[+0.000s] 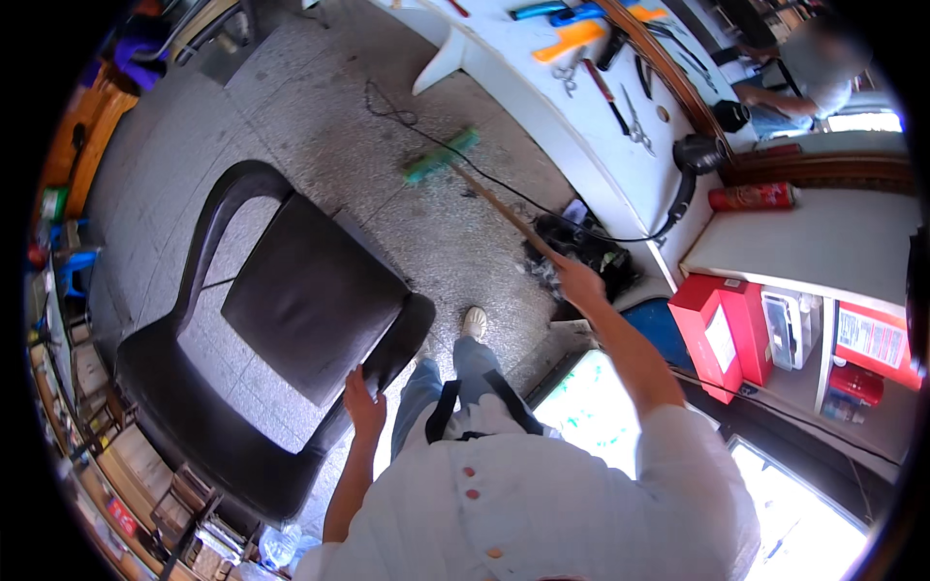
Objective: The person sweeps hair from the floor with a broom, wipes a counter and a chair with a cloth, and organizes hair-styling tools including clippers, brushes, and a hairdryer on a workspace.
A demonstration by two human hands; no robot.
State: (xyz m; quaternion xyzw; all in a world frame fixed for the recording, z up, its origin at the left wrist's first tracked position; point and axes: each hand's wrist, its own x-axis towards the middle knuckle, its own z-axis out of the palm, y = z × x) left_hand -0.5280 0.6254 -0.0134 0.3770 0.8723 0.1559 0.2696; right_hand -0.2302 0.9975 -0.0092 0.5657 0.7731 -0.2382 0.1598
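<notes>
My right hand [580, 282] is closed around the wooden handle of a broom [501, 207]. The broom's green bristle head [440, 155] rests on the speckled floor, beneath a black cord. My left hand [363, 401] touches the armrest of a black barber's chair [317, 298]; whether its fingers grip the armrest is hard to see. Dark hair clippings and a black plastic bag [607, 265] lie beside the counter's end, close to my right hand.
A white counter [552, 109] at the upper right bears scissors [636, 127], combs and a black hair dryer [699, 154], whose cord [508, 187] trails across the floor. Red boxes [719, 334] stand on a shelf at the right. A mirror reflects a person.
</notes>
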